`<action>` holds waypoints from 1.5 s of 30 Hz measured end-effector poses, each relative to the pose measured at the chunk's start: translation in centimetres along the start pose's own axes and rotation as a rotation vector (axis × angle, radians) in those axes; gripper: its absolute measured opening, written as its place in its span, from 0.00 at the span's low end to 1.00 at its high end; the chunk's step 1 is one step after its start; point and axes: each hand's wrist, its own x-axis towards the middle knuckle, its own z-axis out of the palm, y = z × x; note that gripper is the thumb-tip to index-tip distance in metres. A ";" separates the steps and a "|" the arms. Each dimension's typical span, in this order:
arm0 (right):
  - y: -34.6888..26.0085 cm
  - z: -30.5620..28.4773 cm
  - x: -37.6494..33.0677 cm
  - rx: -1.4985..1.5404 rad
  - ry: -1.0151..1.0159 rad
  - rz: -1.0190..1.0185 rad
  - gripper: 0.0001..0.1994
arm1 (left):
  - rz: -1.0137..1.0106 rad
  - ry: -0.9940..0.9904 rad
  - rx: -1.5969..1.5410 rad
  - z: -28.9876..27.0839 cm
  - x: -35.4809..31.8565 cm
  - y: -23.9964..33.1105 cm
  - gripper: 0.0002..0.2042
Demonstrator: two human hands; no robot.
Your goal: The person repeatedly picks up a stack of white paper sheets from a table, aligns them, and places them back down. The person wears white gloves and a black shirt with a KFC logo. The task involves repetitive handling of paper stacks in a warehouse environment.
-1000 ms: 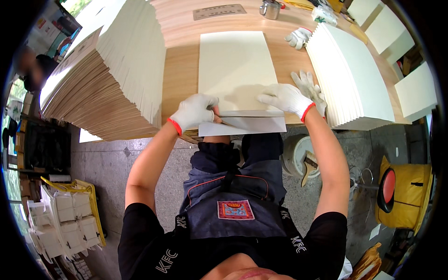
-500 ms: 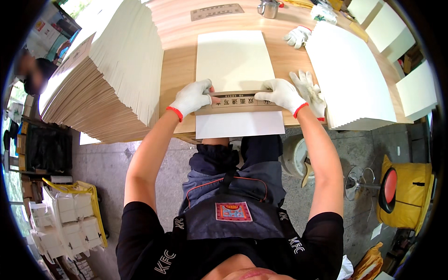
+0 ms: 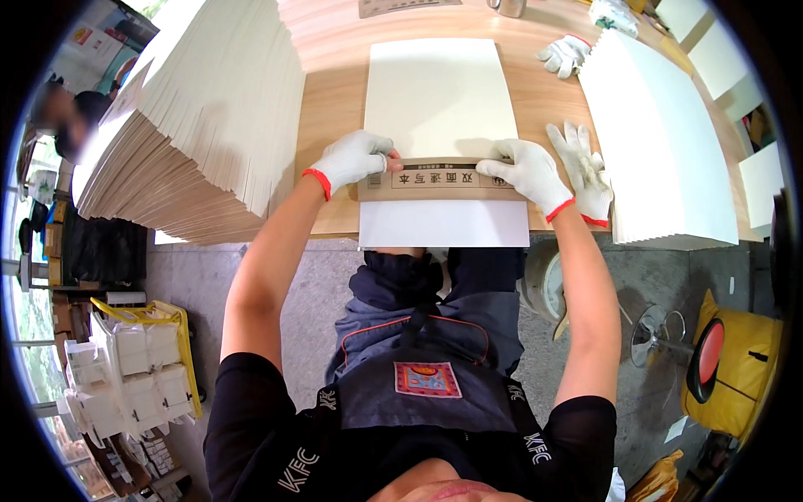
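Hands (image 3: 355, 161) (image 3: 531, 176) grasping brown strip (image 3: 439, 189) across white paper (image 3: 435, 92); loose glove (image 3: 585, 176) beside right one; left stack (image 3: 209, 100), right stack (image 3: 665, 151) flanking.

The strip (image 3: 435, 192) was brown, printed black; the sheet (image 3: 435, 96), cream. The gloved left hand (image 3: 355, 159) and right hand (image 3: 531, 174) showed white, cuffed red. The worktop (image 3: 330, 117) was wood-grained tan, the apron (image 3: 360, 389) grey piped orange, the stool seat (image 3: 710, 351) red rimmed black.
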 end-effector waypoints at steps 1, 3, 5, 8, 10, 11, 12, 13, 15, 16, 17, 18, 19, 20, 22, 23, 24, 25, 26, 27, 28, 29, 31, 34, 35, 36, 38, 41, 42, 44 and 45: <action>-0.1 -0.3 0.1 0.029 -0.041 0.010 0.23 | -0.004 -0.045 -0.024 -0.2 0.2 -0.4 0.17; -0.2 -0.8 0.4 0.045 -0.114 0.026 0.22 | -0.003 -0.133 -0.074 -0.7 0.7 -0.8 0.17; 0.0 -1.1 0.8 0.060 -0.160 0.021 0.22 | 0.055 -0.176 -0.115 -0.9 0.8 -1.1 0.17; 0.1 -1.5 1.1 0.076 -0.187 -0.004 0.21 | -0.018 -0.150 -0.097 -0.8 0.3 -0.1 0.18; -0.1 -1.8 1.2 0.080 -0.198 -0.001 0.21 | -0.063 -0.116 -0.045 -0.7 -0.1 0.6 0.18; 0.0 -1.8 1.3 0.057 -0.206 -0.005 0.21 | -0.052 -0.106 -0.013 -0.6 -0.2 0.8 0.17; 0.3 -1.8 1.5 0.033 -0.213 -0.007 0.21 | -0.042 -0.097 0.020 -0.6 -0.2 1.0 0.17; 0.5 -1.8 1.6 0.010 -0.220 -0.009 0.20 | -0.012 -0.108 -0.016 -0.6 -0.1 0.9 0.16; 0.0 -1.5 1.3 0.026 -0.193 0.020 0.20 | 0.045 -0.129 -0.092 -0.8 0.4 0.1 0.15; -0.1 -1.4 1.2 0.034 -0.180 0.034 0.20 | 0.056 -0.124 -0.100 -0.7 0.7 -0.5 0.15; 0.0 -1.3 1.1 0.040 -0.152 0.015 0.20 | 0.065 -0.118 -0.106 -0.6 0.8 -0.7 0.15; 0.3 -1.0 1.0 0.046 -0.124 -0.005 0.19 | 0.074 -0.111 -0.113 -0.5 0.9 -1.0 0.14; 0.4 -0.8 0.9 0.052 -0.097 -0.025 0.19 | 0.037 -0.083 -0.045 -0.4 0.9 -1.1 0.14; 0.7 -0.5 0.8 0.049 -0.073 -0.032 0.19 | 0.001 -0.059 0.023 -0.1 0.6 -0.6 0.14; 1.0 -0.2 0.6 0.044 -0.027 -0.045 0.19 | -0.038 -0.020 0.117 0.1 -0.2 0.7 0.14; 0.9 0.0 0.5 0.026 -0.002 -0.040 0.19 | -0.045 -0.005 0.143 0.0 -0.8 1.4 0.14; 0.9 0.3 0.4 0.008 0.023 -0.034 0.20 | -0.051 0.011 0.168 0.1 -1.1 1.8 0.14; 0.9 0.5 0.2 -0.010 0.047 -0.029 0.20 | -0.041 0.024 0.182 0.2 -1.0 1.7 0.14; 0.9 0.6 0.1 -0.006 0.066 -0.055 0.20 | -0.033 0.040 0.196 0.2 -1.1 1.7 0.14; 1.0 0.8 0.0 -0.002 0.085 -0.081 0.20 | -0.024 0.057 0.210 0.2 -1.1 1.7 0.13; 1.1 0.9 0.0 0.002 0.104 -0.107 0.20 | -0.033 0.021 0.216 0.2 -1.0 1.7 0.14; 1.2 0.9 0.0 -0.017 0.105 -0.117 0.20 | -0.042 -0.013 0.226 0.0 -0.9 1.8 0.16; 1.3 1.0 0.0 -0.056 0.107 -0.134 0.19 | 0.000 -0.028 0.288 -0.2 -0.9 2.2 0.20; 1.8 1.7 -0.2 -0.052 0.210 -0.208 0.16 | 0.182 -0.027 0.473 -0.3 -0.7 3.5 0.28; 1.8 1.9 -0.2 -0.068 0.221 -0.224 0.16 | 0.258 -0.057 0.555 -0.7 -0.2 4.1 0.31; 1.8 2.0 -0.2 -0.091 0.237 -0.236 0.16 | 0.344 -0.086 0.636 -1.1 0.5 4.9 0.33; 2.1 2.1 -0.1 -0.106 0.250 -0.233 0.16 | 0.474 -0.292 0.832 -1.1 2.4 6.8 0.43; 1.4 1.6 0.1 -0.142 0.157 -0.161 0.16 | 0.580 -0.543 1.091 -0.4 4.2 10.2 0.49; 1.5 1.5 0.0 -0.157 0.183 -0.176 0.15 | 0.595 -0.561 1.103 -0.2 4.4 11.1 0.49; 2.1 2.1 -0.1 -0.185 0.233 -0.210 0.15 | 0.618 -0.597 1.128 0.0 4.5 12.2 0.50; 1.9 2.4 -0.5 -0.271 0.320 -0.266 0.11 | 0.647 -0.594 1.167 -0.1 4.9 11.9 0.52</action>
